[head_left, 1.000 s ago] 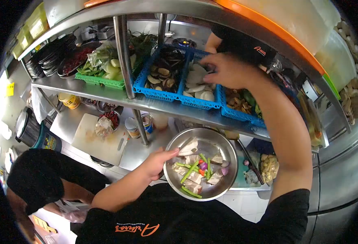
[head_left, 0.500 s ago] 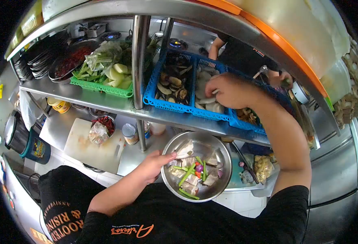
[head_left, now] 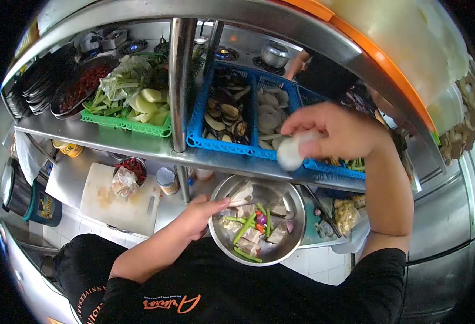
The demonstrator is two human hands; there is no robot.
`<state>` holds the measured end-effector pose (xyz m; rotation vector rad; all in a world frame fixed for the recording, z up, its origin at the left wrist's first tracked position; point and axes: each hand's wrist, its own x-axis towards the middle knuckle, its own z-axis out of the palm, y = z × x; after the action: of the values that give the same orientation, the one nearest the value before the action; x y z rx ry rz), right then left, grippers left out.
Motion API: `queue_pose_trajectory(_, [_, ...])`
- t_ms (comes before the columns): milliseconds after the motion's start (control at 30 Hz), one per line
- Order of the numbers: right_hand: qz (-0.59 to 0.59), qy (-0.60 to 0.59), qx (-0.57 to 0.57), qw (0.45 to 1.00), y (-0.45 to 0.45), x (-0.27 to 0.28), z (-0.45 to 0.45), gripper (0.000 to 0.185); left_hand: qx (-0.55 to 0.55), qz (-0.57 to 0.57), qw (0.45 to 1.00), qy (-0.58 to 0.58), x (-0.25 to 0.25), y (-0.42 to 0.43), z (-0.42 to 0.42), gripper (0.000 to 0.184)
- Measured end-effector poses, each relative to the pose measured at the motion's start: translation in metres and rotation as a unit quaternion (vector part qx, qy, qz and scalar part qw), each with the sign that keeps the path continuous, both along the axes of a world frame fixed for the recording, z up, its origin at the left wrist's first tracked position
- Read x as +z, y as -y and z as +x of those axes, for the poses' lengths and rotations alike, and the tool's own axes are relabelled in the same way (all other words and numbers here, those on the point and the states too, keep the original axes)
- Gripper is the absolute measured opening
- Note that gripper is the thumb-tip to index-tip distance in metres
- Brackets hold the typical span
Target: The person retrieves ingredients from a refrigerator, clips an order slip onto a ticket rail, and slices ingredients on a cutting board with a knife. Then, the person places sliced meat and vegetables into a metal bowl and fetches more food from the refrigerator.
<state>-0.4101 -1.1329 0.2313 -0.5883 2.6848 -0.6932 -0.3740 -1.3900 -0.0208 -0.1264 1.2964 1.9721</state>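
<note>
My left hand [head_left: 198, 216] grips the near-left rim of a steel bowl [head_left: 293, 240], thumb over the edge. Inside the bowl lie chunks of meat [head_left: 252, 236], cut green bean pieces [head_left: 244, 229] and bits of purple onion and red pepper. My right hand [head_left: 337, 129] is closed around white radish slices [head_left: 290, 153], slightly blurred, just in front of the blue baskets [head_left: 221, 143]. More radish slices [head_left: 270, 116] fill the basket compartment behind it. Beside them sit dark-skinned eggplant slices [head_left: 226, 112].
A steel shelf [head_left: 216, 157] with an upright post [head_left: 179, 81] crosses in front. On it stands a green basket of vegetables [head_left: 124, 125]. Below are a cutting board [head_left: 97, 194] and a jar [head_left: 166, 180]. Another person's arm [head_left: 299, 63] shows behind the shelf.
My right hand has lifted out of the radish compartment and come nearer, with white slices in its fingers. My left hand still holds the bowl; the view has shifted slightly.
</note>
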Motion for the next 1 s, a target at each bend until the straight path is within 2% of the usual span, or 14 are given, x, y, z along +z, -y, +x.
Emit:
queue_pose_trajectory(33, [-0.025,0.079,-0.014,0.996,0.002,0.002,0.004,0.032,-0.007,0.002,1.000,0.002,-0.002,0.001,-0.001,0.053])
queue_pose_trajectory(133, [0.223,-0.099,0.022,0.970,0.000,-0.004,-0.028,0.033,-0.024,0.019,1.000,0.002,-0.006,0.002,0.000,0.051])
queue_pose_trajectory(167, [0.262,-0.160,-0.005,0.952,0.004,-0.013,-0.026,0.030,-0.023,0.025,0.999,0.001,-0.004,0.001,0.000,0.050])
queue_pose_trajectory(267, [0.370,-0.179,0.060,0.910,0.013,-0.031,-0.035,0.029,-0.004,0.038,0.999,0.004,0.016,-0.003,0.008,0.048])
queue_pose_trajectory(300, [0.367,-0.170,0.071,0.912,0.007,-0.038,-0.046,0.028,0.035,0.023,0.999,0.021,0.023,-0.006,0.011,0.048])
queue_pose_trajectory(400, [0.302,-0.154,0.099,0.936,-0.002,-0.041,-0.057,0.025,-0.003,-0.004,1.000,-0.002,0.021,0.000,0.012,0.048])
queue_pose_trajectory(500, [0.185,-0.203,0.108,0.955,-0.015,-0.040,-0.056,0.020,0.019,0.016,1.000,-0.010,0.018,-0.003,0.015,0.046])
queue_pose_trajectory(600, [0.192,-0.174,0.063,0.964,-0.011,-0.029,-0.047,0.017,0.042,0.014,0.999,-0.008,0.004,-0.003,0.015,0.045])
queue_pose_trajectory(633, [0.150,-0.130,0.016,0.980,-0.009,-0.021,-0.042,0.018,0.053,0.014,0.998,-0.006,0.000,-0.004,0.015,0.045])
queue_pose_trajectory(733, [-0.042,-0.108,0.064,0.991,-0.025,-0.019,-0.030,0.020,0.088,0.050,0.995,0.004,0.006,-0.009,0.018,0.047])
queue_pose_trajectory(833, [0.002,0.003,0.067,0.998,-0.008,0.003,-0.001,0.019,0.040,0.059,0.997,0.004,0.015,-0.003,0.017,0.048])
queue_pose_trajectory(933, [-0.013,-0.210,0.073,0.975,-0.024,0.004,0.011,0.024,0.058,0.079,0.995,0.011,0.027,-0.004,0.022,0.050])
queue_pose_trajectory(967, [-0.036,-0.209,0.060,0.976,-0.024,0.012,0.036,0.023,0.071,0.041,0.997,0.010,0.019,0.000,0.022,0.049])
queue_pose_trajectory(1000, [-0.121,-0.155,0.071,0.978,-0.028,0.011,0.057,0.023,0.061,0.064,0.996,0.002,0.023,0.005,0.023,0.049])
